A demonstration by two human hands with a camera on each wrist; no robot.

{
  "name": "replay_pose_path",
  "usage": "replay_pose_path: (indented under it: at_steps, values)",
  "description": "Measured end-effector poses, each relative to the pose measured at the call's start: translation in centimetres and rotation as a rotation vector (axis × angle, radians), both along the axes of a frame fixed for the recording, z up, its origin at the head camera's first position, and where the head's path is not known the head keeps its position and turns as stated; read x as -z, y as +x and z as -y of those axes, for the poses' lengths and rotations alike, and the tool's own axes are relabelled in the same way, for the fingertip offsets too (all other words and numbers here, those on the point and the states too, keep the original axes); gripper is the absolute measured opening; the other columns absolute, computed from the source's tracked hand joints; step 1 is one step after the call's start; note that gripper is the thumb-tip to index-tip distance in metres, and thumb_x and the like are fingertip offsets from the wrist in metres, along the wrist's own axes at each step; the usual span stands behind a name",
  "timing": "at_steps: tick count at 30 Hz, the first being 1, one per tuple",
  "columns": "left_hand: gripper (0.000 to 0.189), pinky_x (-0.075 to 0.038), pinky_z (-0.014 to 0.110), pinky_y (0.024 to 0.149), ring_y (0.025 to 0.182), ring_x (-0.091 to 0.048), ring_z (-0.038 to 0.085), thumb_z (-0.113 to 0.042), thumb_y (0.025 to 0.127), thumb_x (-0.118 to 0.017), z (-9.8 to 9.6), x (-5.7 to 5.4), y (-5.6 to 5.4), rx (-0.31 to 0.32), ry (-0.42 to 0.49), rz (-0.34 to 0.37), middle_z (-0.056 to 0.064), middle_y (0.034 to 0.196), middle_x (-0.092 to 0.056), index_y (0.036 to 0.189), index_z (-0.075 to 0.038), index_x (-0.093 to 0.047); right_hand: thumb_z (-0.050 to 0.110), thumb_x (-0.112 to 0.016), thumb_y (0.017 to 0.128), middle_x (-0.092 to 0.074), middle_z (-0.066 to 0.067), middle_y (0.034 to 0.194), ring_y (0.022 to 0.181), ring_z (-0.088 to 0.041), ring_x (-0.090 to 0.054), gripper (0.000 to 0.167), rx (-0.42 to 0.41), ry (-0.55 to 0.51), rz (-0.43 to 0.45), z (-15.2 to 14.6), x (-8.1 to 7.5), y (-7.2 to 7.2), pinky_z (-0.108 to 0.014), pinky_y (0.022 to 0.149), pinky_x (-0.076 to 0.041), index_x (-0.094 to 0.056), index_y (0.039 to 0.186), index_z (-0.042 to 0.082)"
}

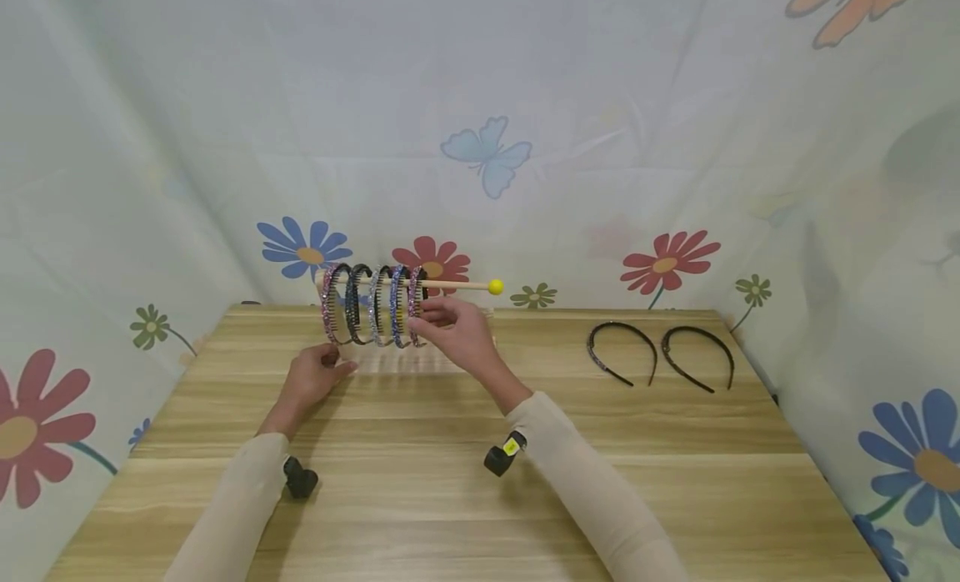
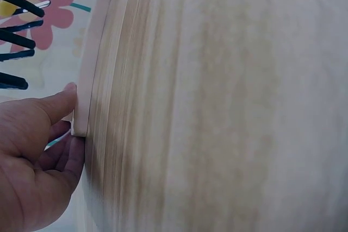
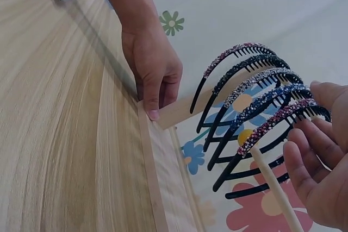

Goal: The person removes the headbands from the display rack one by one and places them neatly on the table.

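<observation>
My left hand (image 1: 309, 378) pinches the end corner of the light wooden stand base (image 2: 89, 69), thumb on one face and fingers on the other. Above it, several glittery toothed headbands hang in a row on the stand's wooden rod (image 1: 459, 285), which ends in a yellow ball (image 1: 496, 287). With its thumb and fingers, my right hand (image 3: 326, 156) holds the pink headband (image 3: 261, 129) nearest the ball. Beside that one hangs a blue headband (image 3: 249, 113), then a silver headband (image 3: 239, 93), a dark one and another pink one.
Two more dark headbands lie apart on the table's right side: a left one (image 1: 596, 357) and a right one (image 1: 678, 372). The wood-grain table (image 1: 420, 499) meets a flower-printed cloth (image 1: 562, 198) at the back and sides. Black wrist cameras sit on both sleeves.
</observation>
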State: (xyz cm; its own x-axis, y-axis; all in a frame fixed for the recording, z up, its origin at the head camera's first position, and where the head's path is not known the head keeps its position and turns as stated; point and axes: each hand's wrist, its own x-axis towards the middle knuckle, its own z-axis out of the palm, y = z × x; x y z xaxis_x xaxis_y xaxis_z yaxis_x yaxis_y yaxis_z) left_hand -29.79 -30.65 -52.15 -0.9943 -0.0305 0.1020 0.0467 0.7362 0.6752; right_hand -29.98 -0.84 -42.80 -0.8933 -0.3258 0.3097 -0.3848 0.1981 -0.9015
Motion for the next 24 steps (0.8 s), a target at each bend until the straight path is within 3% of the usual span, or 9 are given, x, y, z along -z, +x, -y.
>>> replay_pose_path:
  at_steps: [12, 19, 24]
  values:
    - [0.042, -0.049, 0.059, 0.099, 0.115, -0.062, 0.046, -0.022, 0.096, -0.073, -0.09, -0.15, 0.2, 0.004, 0.002, -0.005, 0.035, 0.126, -0.063, 0.121, 0.01, -0.065, 0.028, -0.076, 0.094, -0.074, -0.005, 0.115, 0.097, -0.016, -0.07, 0.035, 0.007, 0.02, -0.022, 0.17, 0.08, -0.04, -0.027, 0.077, -0.059, -0.072, 0.123, 0.009]
    - [0.034, -0.05, 0.049, 0.084, 0.091, -0.059, 0.031, -0.022, 0.095, -0.073, 0.0, -0.05, 0.14, 0.003, -0.02, -0.027, 0.025, 0.109, -0.071, 0.114, 0.006, -0.068, 0.024, -0.074, 0.096, -0.075, -0.007, 0.111, 0.095, -0.017, -0.07, 0.028, 0.008, 0.054, -0.065, -0.02, -0.22, -0.09, -0.026, 0.077, -0.058, -0.073, 0.118, 0.006]
    - [0.037, -0.051, 0.056, 0.094, 0.105, -0.065, 0.041, -0.021, 0.095, -0.073, -0.01, -0.18, 0.24, 0.007, -0.016, -0.034, 0.031, 0.118, -0.068, 0.117, 0.008, -0.067, 0.023, -0.073, 0.097, -0.075, -0.009, 0.111, 0.095, -0.019, -0.07, 0.028, 0.001, 0.063, -0.078, -0.38, -0.31, -0.16, -0.026, 0.078, -0.058, -0.072, 0.118, 0.005]
